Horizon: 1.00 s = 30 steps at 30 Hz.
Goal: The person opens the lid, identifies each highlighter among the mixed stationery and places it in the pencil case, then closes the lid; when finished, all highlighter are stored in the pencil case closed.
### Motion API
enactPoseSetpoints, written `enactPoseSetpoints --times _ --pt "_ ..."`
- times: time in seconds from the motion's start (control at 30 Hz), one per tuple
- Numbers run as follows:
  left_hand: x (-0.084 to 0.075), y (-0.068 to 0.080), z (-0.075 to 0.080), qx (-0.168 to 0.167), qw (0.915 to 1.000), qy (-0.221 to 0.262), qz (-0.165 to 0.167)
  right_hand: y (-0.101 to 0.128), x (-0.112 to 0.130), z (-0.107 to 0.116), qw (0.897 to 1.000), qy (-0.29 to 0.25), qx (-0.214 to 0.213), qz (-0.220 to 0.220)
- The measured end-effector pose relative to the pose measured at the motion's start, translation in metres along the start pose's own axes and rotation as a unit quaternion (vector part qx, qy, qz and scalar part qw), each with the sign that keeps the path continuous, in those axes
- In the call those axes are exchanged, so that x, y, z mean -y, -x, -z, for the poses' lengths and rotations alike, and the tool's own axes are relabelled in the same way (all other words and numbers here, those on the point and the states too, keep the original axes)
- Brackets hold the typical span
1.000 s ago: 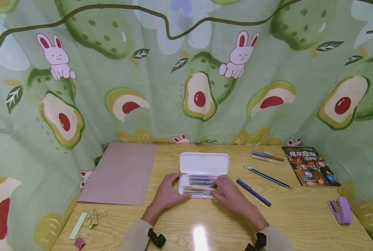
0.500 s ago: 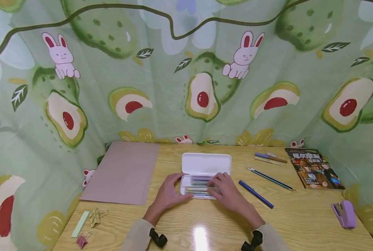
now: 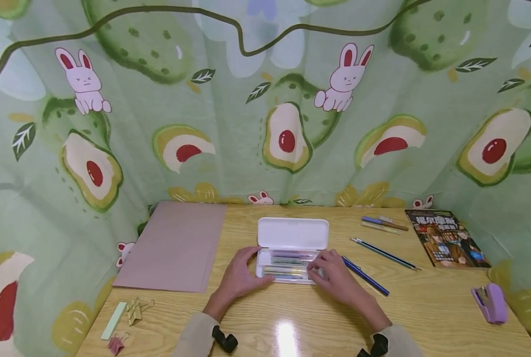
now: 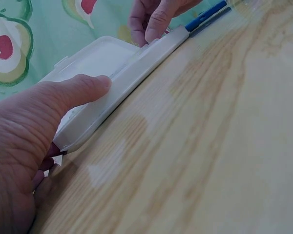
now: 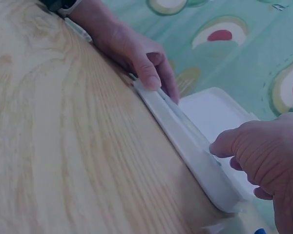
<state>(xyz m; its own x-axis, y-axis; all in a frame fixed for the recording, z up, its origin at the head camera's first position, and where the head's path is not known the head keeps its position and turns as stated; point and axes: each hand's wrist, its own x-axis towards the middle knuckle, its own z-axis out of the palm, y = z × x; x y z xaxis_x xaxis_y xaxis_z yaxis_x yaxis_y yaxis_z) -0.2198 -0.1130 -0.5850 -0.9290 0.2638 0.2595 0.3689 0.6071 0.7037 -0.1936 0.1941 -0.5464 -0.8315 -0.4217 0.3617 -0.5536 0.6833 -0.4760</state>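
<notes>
My left hand [image 3: 240, 275] and right hand [image 3: 334, 275] pinch opposite ends of the open white plastic pencil case [image 3: 287, 250], thumbs on its near wall.

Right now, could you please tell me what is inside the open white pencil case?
The pencil case holds several pens lying lengthwise in pastel colours. The right hand covers their right ends, so an exact count is not possible. The left hand holds the case's left end.
</notes>
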Motion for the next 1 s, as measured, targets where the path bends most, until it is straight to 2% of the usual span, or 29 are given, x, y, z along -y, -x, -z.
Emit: enactPoseSetpoints --times 0.1,0.27,0.4,0.57,0.77,1.0 --pt "0.002 0.0 -0.001 0.004 1.0 0.001 0.002 0.001 -0.002 0.005 1.0 0.002 -0.007 -0.008" --pt "0.003 0.0 -0.002 0.004 1.0 0.004 0.003 0.006 -0.023 0.03 0.998 -0.011 -0.052 -0.035" --pt "0.003 0.0 -0.001 -0.001 1.0 0.005 0.0 0.012 -0.055 0.057 0.995 -0.01 -0.084 -0.055" --pt "0.003 0.001 -0.001 0.001 1.0 0.005 0.004 0.022 -0.108 0.092 0.988 0.017 -0.121 -0.09" --pt "0.005 0.002 -0.001 0.0 1.0 0.003 0.009 0.029 -0.154 0.115 0.986 0.047 -0.097 -0.131" --pt "0.006 0.0 -0.002 -0.001 1.0 0.006 0.004 0.028 -0.174 0.114 0.979 0.084 -0.062 -0.173"
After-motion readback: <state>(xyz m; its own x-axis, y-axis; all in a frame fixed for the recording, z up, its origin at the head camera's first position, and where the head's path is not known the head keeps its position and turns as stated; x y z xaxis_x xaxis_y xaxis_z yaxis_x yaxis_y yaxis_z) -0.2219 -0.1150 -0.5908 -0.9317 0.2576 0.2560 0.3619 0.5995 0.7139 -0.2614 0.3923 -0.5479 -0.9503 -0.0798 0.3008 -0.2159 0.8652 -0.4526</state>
